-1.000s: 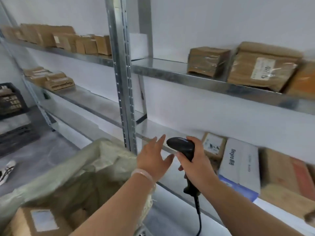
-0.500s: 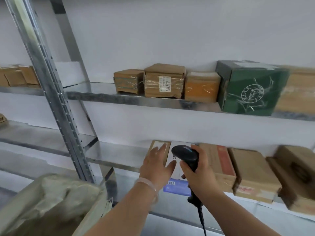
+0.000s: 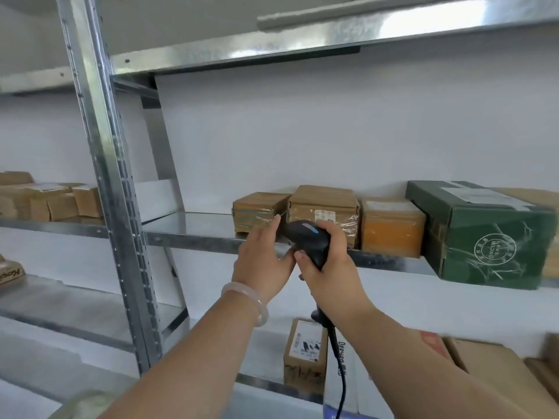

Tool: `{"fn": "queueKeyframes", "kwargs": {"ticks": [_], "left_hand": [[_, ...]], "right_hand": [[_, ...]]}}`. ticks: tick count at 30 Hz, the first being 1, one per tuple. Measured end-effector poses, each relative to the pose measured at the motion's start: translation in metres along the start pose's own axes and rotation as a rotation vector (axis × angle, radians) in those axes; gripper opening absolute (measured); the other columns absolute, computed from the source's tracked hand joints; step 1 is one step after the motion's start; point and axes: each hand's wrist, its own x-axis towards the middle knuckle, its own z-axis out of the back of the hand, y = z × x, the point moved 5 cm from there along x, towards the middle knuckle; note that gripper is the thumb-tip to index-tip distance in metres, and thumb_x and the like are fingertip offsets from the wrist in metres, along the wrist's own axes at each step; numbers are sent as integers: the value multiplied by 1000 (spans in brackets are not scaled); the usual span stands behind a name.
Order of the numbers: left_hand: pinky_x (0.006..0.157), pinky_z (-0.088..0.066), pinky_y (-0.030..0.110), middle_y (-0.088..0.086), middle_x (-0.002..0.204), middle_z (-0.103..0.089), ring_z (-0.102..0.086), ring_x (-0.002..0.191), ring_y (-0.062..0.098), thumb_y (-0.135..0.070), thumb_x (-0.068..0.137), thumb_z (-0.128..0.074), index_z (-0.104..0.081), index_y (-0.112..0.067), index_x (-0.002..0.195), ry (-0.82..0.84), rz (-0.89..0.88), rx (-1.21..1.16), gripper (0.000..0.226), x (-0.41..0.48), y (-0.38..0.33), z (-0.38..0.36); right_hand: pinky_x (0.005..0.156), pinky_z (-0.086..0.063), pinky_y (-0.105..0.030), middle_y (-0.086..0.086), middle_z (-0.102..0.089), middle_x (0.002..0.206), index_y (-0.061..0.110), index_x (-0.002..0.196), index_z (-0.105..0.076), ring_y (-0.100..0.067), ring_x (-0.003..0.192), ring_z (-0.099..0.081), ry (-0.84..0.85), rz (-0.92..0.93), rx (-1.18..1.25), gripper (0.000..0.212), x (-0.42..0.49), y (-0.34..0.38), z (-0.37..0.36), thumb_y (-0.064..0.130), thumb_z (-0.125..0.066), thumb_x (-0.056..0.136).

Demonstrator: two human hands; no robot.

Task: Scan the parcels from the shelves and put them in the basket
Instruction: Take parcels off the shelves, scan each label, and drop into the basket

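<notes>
Item: scanner (image 3: 305, 237) and small taped parcel (image 3: 257, 211), middle shelf (image 3: 196, 234).
Your right hand (image 3: 326, 261) grips the scanner's handle, its head pointing at the parcel row. Your left hand (image 3: 261, 258), fingers straight, reaches the small taped parcel's front at the row's left end; contact cannot be told. Beside it: labelled brown parcel (image 3: 323, 204), orange parcel (image 3: 391, 228), green box (image 3: 490, 237).

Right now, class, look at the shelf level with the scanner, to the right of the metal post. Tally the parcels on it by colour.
Brown parcels: 3 (one mostly hidden behind the green one)
Orange parcel: 1
Green parcel: 1
Total: 5
</notes>
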Motion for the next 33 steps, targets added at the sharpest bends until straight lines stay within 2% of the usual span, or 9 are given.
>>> {"fn": "queueKeyframes", "kwargs": {"ticks": [4,10,13,16,19,21,25,29,33], "left_hand": [[113,-37,45,-7,151,-36,-32,141,23,-39,91,-57,-31,-37,151,-8,13,21,65,26,10,20],[97,-49,43,-14,134,-49,-45,127,19,-53,72,-37,-46,-52,129,-41,27,86,57,74,20,28],[99,-43,41,-8,140,-40,-31,132,23,-42,80,-46,-46,-46,132,-34,67,149,51,89,21,27],[108,-40,47,4,155,-26,-20,144,34,-57,80,-47,-36,-46,140,-13,135,264,62,105,30,18],[113,-35,51,7,164,3,-12,148,39,-68,82,-52,-20,-41,151,81,260,274,80,113,46,3],[109,-41,49,3,161,3,-21,143,37,-62,84,-58,-25,-37,149,43,271,242,77,115,51,-1],[96,-47,36,-4,150,-9,-28,132,29,-54,79,-71,-44,-32,138,-113,249,96,69,111,53,4],[95,-51,34,-12,145,-13,-32,132,29,-47,76,-80,-48,-36,132,-269,238,-115,65,96,58,16],[90,-41,19,-17,144,-14,-37,128,23,-37,74,-84,-47,-42,129,-404,176,-365,67,72,58,35]], "right_hand": [[62,-51,-16,19,-60,107,44,127,-35,-9,89,-64,-17,21,46,48,27,15,-17,23,-61,93],[54,-53,-16,26,-54,102,49,122,-34,-3,89,-61,-49,25,57,47,56,25,-37,22,-60,94],[53,-48,-9,25,-53,106,53,119,-31,4,89,-58,-62,36,46,47,65,27,-40,23,-59,95],[52,-48,-9,28,-54,105,51,123,-32,6,88,-59,-72,21,40,47,72,21,-38,25,-58,95],[67,-48,-5,33,-55,104,46,130,-32,14,96,-56,-64,31,22,51,72,12,-36,22,-60,94],[77,-46,-3,33,-55,108,43,132,-33,17,101,-53,-59,43,5,53,71,9,-35,20,-60,93],[77,-47,-5,30,-54,111,44,130,-33,14,102,-53,-58,54,4,52,69,7,-33,19,-60,93],[63,-49,-9,25,-54,109,46,126,-34,8,91,-57,-87,62,86,49,66,11,-31,18,-59,94],[50,-53,-23,15,-56,101,46,129,-33,-13,73,-62,-118,32,192,48,67,21,-29,22,-58,95]]}}
